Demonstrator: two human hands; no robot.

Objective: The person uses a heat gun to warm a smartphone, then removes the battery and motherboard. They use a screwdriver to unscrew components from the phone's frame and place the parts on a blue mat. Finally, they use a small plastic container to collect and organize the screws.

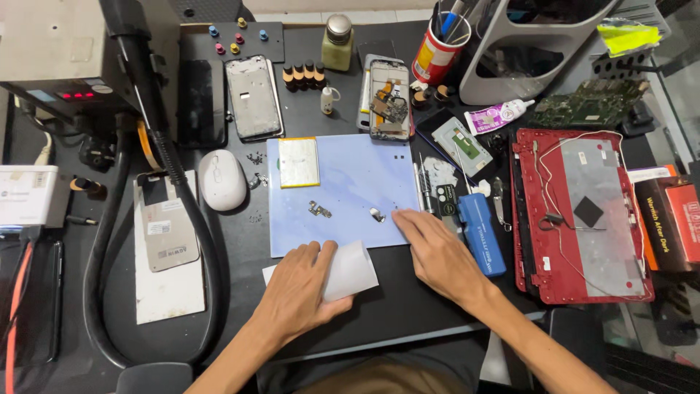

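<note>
My left hand lies flat, palm down, on a white sheet at the near edge of a light blue work mat. My right hand rests palm down at the mat's right near corner, fingertips close to a small metal bracket. A second small metal part lies mid-mat, and a flat yellow-edged battery sits at its far left corner. Neither hand grips anything.
A white mouse, phone back cover and thick black hose lie left. An opened phone, phone frame, small bottles and red cup of tools stand behind. A blue case and red laptop lid lie right.
</note>
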